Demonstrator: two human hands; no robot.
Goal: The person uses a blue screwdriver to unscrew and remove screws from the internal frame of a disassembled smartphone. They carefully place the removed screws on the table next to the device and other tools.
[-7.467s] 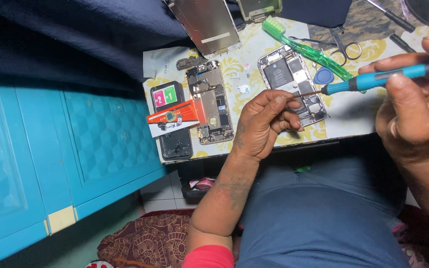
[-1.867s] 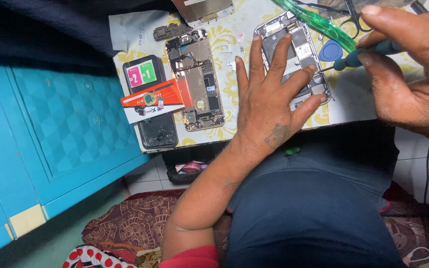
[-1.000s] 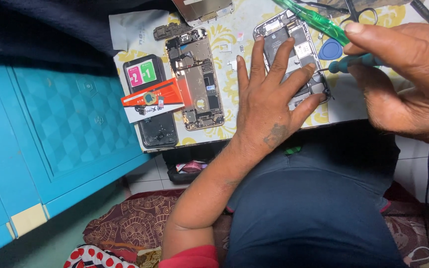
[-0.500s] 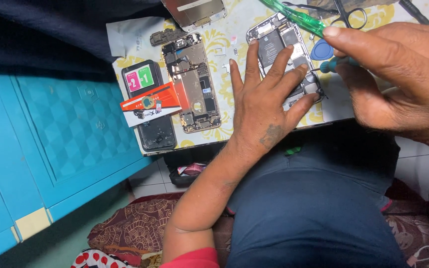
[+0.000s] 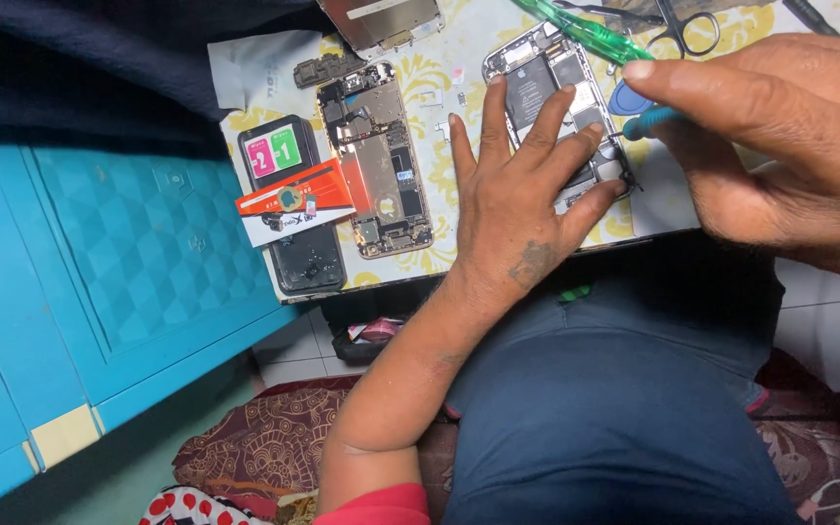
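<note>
An opened phone body (image 5: 544, 68) with bare battery and boards lies on the patterned work surface (image 5: 439, 262). My left hand (image 5: 522, 199) rests flat on it with fingers spread, pinning it down. My right hand (image 5: 780, 146) is closed around a blue-handled screwdriver (image 5: 655, 121), whose tip end points at the phone's right edge near my left fingertips. A second opened phone chassis (image 5: 379, 160) lies to the left of my left hand, untouched.
A black phone with pink and green stickers (image 5: 289, 199) lies at the left, an orange and white card (image 5: 294, 202) across it. A green tool (image 5: 580, 29), a blue pick (image 5: 626, 97), scissors (image 5: 678, 29) and a screen panel (image 5: 381, 19) lie at the back. Blue cabinet (image 5: 119, 253) stands left.
My left hand went from a loose grip at the phone's edge to lying flat on it. My right hand brought the screwdriver down close to the phone. The view shifted slightly.
</note>
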